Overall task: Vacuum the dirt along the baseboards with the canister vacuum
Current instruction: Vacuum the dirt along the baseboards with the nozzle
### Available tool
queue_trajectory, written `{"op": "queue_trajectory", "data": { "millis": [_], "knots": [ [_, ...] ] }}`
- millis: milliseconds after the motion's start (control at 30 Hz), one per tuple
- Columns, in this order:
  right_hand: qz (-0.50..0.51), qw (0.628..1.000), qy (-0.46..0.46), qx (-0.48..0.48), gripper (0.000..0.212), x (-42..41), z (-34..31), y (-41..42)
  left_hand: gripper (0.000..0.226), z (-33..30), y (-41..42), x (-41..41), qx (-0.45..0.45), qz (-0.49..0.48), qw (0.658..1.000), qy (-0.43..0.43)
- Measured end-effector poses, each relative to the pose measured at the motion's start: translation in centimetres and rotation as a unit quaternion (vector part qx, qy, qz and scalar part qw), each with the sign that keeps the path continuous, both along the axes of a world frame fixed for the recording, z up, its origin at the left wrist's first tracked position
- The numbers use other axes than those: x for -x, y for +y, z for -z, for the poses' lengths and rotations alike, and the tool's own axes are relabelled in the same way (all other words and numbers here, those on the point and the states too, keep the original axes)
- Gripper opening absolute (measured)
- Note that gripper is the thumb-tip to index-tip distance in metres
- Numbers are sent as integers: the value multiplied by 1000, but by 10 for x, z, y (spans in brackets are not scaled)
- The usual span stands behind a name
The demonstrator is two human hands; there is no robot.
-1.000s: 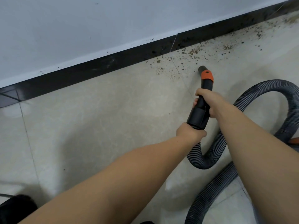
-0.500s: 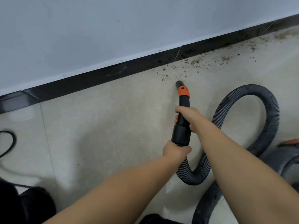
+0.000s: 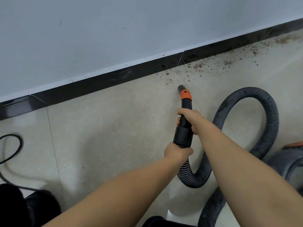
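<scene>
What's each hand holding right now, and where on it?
Right hand grips the black nozzle mid-tube, below the orange collar. Left hand grips the hose just under the nozzle's cuff.

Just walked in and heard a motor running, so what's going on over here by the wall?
A person is vacuuming along the black baseboard. The right hand grips the black nozzle with the orange collar, and the left hand holds it where the ribbed hose joins. The nozzle tip sits just short of the scattered dirt, which runs rightward along the baseboard. The canister sits at the right edge.
</scene>
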State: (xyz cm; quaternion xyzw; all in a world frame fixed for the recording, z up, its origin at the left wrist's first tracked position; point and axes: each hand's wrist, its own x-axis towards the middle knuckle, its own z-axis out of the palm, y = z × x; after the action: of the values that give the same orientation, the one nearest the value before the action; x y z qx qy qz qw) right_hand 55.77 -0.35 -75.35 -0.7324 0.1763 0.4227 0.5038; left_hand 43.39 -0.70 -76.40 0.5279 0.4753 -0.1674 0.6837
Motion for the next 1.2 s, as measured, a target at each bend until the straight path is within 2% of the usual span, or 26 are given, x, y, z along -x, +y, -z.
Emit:
{"op": "queue_trajectory", "data": {
  "millis": [100, 233, 467, 700, 900, 1200],
  "knots": [
    [10, 1000, -9, 3, 9, -8, 3, 2, 32, 4, 2, -9, 2, -3, 1000, 2],
    [32, 999, -20, 3, 10, -26, 8, 3, 24, 10, 7, -26, 9, 4, 1000, 3],
    [68, 996, -49, 8, 13, -63, 14, -4, 34, 19, 3, -65, 11, 18, 1000, 0],
    [30, 999, -44, 13, 10, -99, 12, -8, 40, 19, -3, -99, 10, 11, 1000, -13],
    [-28, 998, -40, 28, 10, -80, 12, 1, 42, 26, -6, -83, 19, -16, 1000, 5],
    [-51, 998, -31, 20, 10, -34, 9, 13, 42, 22, -1, -37, 17, -45, 999, 16]
  ]
}}
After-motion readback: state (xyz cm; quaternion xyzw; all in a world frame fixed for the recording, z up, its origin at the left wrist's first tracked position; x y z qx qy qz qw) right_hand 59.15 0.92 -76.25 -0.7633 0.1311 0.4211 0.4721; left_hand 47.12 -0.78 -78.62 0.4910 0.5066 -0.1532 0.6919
